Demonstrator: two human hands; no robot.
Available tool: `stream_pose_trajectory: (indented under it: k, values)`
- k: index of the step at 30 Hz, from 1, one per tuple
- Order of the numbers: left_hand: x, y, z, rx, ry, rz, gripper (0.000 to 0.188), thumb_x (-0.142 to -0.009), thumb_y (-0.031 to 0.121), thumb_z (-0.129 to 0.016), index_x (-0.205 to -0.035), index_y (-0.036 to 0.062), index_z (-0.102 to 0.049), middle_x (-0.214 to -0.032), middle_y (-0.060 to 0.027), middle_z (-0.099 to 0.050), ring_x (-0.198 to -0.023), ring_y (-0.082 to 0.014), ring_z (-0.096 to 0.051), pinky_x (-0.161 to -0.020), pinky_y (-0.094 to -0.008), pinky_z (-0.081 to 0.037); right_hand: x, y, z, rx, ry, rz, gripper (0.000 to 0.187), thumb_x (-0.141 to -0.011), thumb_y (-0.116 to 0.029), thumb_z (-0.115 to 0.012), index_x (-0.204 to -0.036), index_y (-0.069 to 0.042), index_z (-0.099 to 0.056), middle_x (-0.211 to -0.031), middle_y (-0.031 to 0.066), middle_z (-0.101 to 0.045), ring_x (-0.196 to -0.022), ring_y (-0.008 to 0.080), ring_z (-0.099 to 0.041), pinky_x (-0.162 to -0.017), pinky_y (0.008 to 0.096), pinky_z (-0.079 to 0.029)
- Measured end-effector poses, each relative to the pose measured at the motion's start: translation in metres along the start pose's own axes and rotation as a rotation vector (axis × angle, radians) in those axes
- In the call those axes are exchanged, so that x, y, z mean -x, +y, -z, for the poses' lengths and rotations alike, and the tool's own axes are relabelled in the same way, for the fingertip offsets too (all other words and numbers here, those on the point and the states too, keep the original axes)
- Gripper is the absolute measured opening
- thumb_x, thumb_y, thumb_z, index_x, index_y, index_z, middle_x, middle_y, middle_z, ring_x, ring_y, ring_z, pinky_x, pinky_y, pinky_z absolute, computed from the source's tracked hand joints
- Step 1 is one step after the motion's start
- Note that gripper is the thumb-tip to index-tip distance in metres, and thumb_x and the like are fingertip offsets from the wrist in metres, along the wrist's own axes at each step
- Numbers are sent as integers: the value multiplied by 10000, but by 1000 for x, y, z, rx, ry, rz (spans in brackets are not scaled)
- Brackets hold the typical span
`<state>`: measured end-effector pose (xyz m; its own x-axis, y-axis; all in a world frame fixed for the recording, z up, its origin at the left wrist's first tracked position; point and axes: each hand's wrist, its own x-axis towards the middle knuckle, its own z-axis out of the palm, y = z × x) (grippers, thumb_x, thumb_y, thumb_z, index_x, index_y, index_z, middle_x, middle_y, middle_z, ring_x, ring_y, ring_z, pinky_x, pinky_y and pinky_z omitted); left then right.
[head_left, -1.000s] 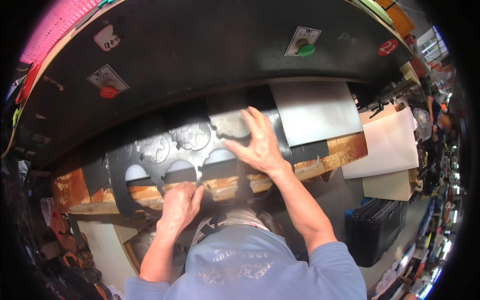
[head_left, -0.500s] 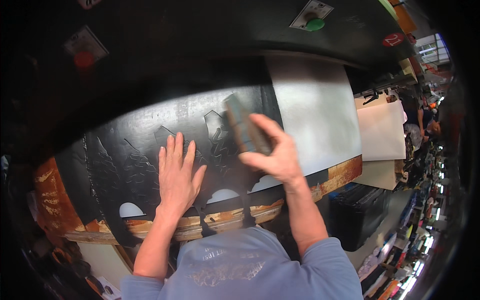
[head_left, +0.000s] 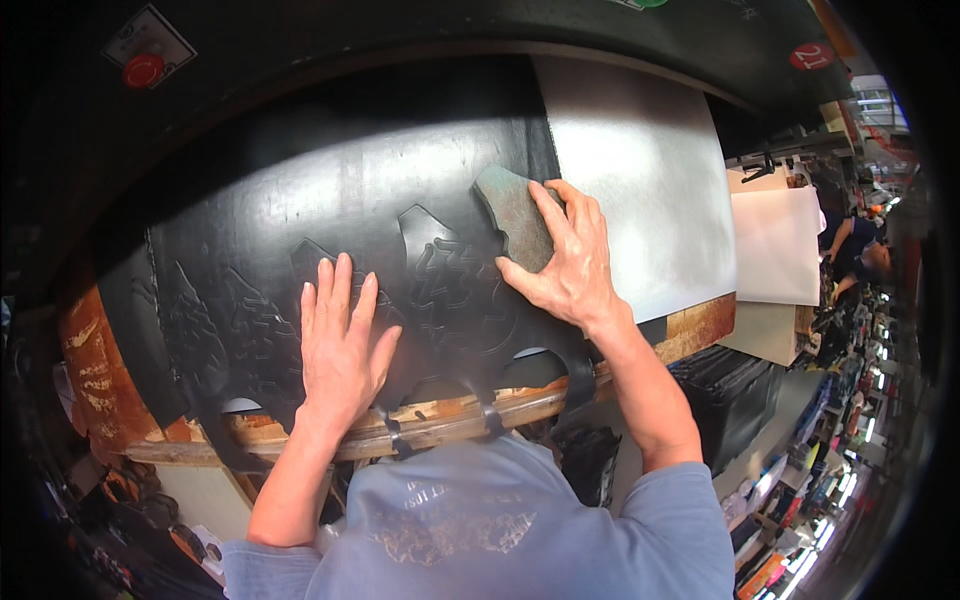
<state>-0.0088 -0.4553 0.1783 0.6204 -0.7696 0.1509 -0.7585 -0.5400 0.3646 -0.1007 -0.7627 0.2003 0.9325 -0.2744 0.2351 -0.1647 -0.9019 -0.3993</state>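
A black glossy sheet [head_left: 300, 200] lies across the workbench, with several outlines cut into it in a row and scalloped strips hanging over the near edge. My left hand [head_left: 340, 345] rests flat on it among the cut outlines, fingers spread. Toward the sheet's right side, my right hand [head_left: 570, 255] holds a cutting die [head_left: 515, 215], a thick grey-brown block with a greenish end and a notched left side. Thumb and fingers span the block from opposite sides. It appears flat against the sheet, right of the last cut outline.
A dark machine beam [head_left: 300, 70] with a red button [head_left: 143, 70] spans the far side. Right of the black sheet is a pale board [head_left: 640, 200]; the bench's worn wooden edge [head_left: 450, 410] runs near my body. White sheets [head_left: 775, 245] and a person [head_left: 855, 250] are farther right.
My right hand has brought the cutting die down from a tilted, blurred position to lie on the black sheet. My left hand stays flat on the sheet. The view has shifted a little.
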Motion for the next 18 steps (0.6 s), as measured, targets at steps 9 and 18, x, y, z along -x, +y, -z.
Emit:
stream_pose_trajectory:
  k: [9,18]
  values:
    - [-1,4,1,25,-5,18,791,-862,140,-856,-1564,68,-498,-1703,-258,-352,-1582,-478,-320,-1272,-628,-268,-19,27,61,220,-387,737,701,-815,44,-692,-1452,-243,-651,-1619,147,-487,-1540,392,-409,-1288,620,-309]
    - [-4,1,3,29,-54,59,799,-843,109,-863,-1557,77,-508,-1701,-265,-355,-1585,-479,-318,-1262,-636,-277,31,9,-10,-192,68,67,917,-717,-232,-949,-1473,97,-547,-1580,429,-418,-1437,537,-495,-1173,537,-464]
